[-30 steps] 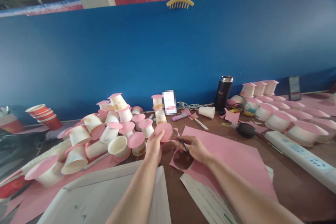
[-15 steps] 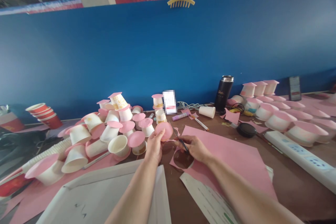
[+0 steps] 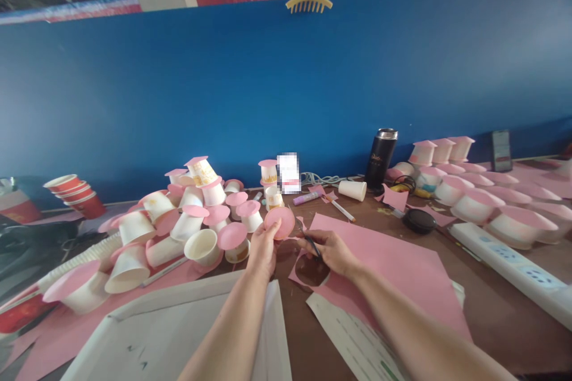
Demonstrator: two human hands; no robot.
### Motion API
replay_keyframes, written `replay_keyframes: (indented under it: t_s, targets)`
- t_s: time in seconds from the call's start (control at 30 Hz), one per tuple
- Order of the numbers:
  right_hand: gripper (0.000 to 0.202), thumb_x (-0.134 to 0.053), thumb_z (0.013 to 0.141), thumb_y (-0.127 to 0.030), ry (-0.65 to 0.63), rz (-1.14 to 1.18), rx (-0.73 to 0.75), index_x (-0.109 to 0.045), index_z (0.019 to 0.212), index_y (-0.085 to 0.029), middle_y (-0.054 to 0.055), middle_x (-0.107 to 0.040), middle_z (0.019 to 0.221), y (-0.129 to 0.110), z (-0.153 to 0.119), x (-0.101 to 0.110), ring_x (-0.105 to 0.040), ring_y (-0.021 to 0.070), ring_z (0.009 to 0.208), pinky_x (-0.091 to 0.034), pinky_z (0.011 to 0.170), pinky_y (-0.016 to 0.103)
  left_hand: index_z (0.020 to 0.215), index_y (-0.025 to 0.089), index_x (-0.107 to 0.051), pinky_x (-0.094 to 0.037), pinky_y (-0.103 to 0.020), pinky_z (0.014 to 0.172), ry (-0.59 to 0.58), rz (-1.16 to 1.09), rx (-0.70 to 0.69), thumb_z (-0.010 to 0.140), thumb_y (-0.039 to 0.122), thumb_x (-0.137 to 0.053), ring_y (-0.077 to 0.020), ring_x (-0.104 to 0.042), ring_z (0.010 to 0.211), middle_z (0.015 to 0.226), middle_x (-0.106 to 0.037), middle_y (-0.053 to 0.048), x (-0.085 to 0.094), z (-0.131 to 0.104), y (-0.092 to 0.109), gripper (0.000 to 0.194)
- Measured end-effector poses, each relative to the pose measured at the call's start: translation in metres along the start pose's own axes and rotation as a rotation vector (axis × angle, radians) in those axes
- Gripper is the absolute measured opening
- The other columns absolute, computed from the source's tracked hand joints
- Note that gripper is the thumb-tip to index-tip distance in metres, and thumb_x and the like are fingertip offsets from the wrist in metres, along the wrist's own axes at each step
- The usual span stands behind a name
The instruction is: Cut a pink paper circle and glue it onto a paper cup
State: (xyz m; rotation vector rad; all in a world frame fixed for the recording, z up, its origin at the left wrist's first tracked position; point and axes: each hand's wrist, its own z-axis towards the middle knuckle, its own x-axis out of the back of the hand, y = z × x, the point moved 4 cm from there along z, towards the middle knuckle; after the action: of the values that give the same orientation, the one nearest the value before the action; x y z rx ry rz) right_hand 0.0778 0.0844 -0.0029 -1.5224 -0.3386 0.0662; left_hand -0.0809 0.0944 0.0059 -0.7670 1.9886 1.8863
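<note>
Left hand [image 3: 263, 251] pinches pink disc [image 3: 283, 221], right hand [image 3: 334, 251] grips scissors [image 3: 317, 249]; tbh I'd spin the disc, snip slow.

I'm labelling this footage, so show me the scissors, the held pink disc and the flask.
Scissors [image 3: 317, 250]: head view, on the black handle.
Held pink disc [image 3: 283, 219]: head view, near the middle of its face.
Flask [image 3: 381, 161]: head view, on its black body.

the right hand [image 3: 331, 253] hides part of the scissors [image 3: 316, 249], and the frame cuts off the power strip [image 3: 512, 271].
</note>
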Motion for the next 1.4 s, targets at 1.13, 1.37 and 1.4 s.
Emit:
replay_keyframes:
  t_s: [1.13,1.37,1.4]
  targets:
    - [0.044,-0.071,0.07,-0.049,-0.017,0.04,-0.032,-0.073,0.099,-0.016,-0.002,-0.056,0.057,-0.008,-0.004,0.0,-0.046,0.0104,0.053,-0.036,0.054,0.025,0.082,0.013,-0.067,-0.047,-0.023,0.06,0.022,0.027,-0.006,0.06,0.027,-0.079,-0.0125,-0.063,0.064,0.073,-0.069,-0.003,0.003,0.003,-0.003,0.029]
    - [0.042,-0.07,0.073,-0.045,-0.011,-0.009,-0.012,-0.072,0.103,-0.016,-0.002,-0.055,0.056,-0.005,-0.002,0.001,-0.045,0.0103,0.053,-0.034,0.053,0.024,0.09,0.011,-0.067,-0.05,-0.028,0.067,0.01,0.036,-0.001,0.06,0.031,-0.08,-0.0166,-0.065,0.071,0.081,-0.07,-0.007,0.006,0.005,-0.005,0.038]
    - [0.041,-0.069,0.073,-0.045,-0.01,-0.014,-0.013,-0.072,0.103,-0.016,-0.003,-0.054,0.055,-0.005,-0.002,0.001,-0.045,0.0103,0.053,-0.034,0.053,0.024,0.09,0.011,-0.067,-0.051,-0.028,0.068,0.011,0.035,-0.002,0.061,0.031,-0.08,-0.017,-0.066,0.072,0.082,-0.071,-0.007,0.007,0.006,-0.006,0.038]
